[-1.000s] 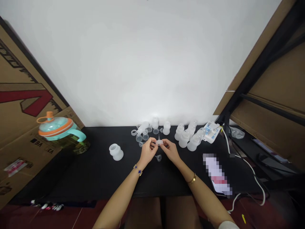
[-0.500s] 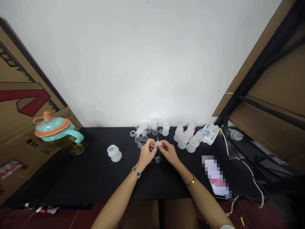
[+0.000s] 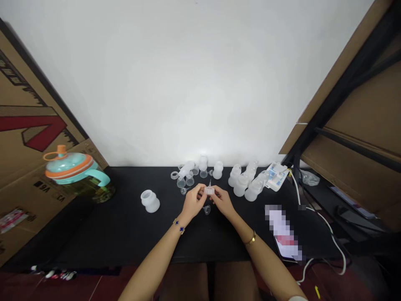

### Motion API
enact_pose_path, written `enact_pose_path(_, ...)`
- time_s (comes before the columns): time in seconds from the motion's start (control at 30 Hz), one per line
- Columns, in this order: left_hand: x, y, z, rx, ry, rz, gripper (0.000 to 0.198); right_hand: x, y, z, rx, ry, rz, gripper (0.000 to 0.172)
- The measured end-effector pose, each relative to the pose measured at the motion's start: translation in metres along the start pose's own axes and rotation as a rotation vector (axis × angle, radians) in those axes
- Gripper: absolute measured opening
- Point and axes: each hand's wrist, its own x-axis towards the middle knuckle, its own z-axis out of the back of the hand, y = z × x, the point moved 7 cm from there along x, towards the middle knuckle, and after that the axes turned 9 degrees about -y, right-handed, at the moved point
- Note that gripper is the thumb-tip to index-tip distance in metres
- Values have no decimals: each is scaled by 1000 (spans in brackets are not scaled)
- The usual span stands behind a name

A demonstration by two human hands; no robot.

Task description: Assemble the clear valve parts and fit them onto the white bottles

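Observation:
My left hand (image 3: 194, 201) and my right hand (image 3: 222, 200) pinch a white screw ring (image 3: 209, 190) from both sides, above the black table. A clear pointed teat sticks up through it. Just below my fingers lies a loose clear teat (image 3: 206, 210). Left of my left hand, an open-mouthed white bottle (image 3: 151, 202) leans on the table. Behind my hands are loose clear teats (image 3: 181, 182), a ring (image 3: 174, 175) and a small white bottle (image 3: 218, 170). Several white bottles with clear tops (image 3: 241, 185) stand together to the right.
A large jug with a turquoise lid (image 3: 73, 167) stands at the left by a cardboard box (image 3: 19, 184). A phone (image 3: 286, 236) lies at the front right. White cables (image 3: 327, 225) run from a white box (image 3: 277, 175) over the right edge.
The ring with the teat has tilted and shifted slightly to the right in my fingers, so its rim shows rounder. The things on the table are where they were.

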Motion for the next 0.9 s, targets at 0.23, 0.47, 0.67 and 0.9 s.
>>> enact_pose_path(0.23, -2, 2, -1, 74, 1, -30, 22, -1, -4, -3, 57, 27, -34, 21)
enact_pose_path(0.47, -1, 4, -2, 182, 11, -88, 25, 0, -7, -2, 87, 20, -74, 20)
enact_pose_path(0.67, 2, 4, 3, 156, -27, -32, 24, 3, -6, 0, 239, -12, -132, 31)
enact_pose_path(0.9, 0, 1, -3, 77, 46, -11, 23, 5, -16, 4, 496, -41, -340, 42)
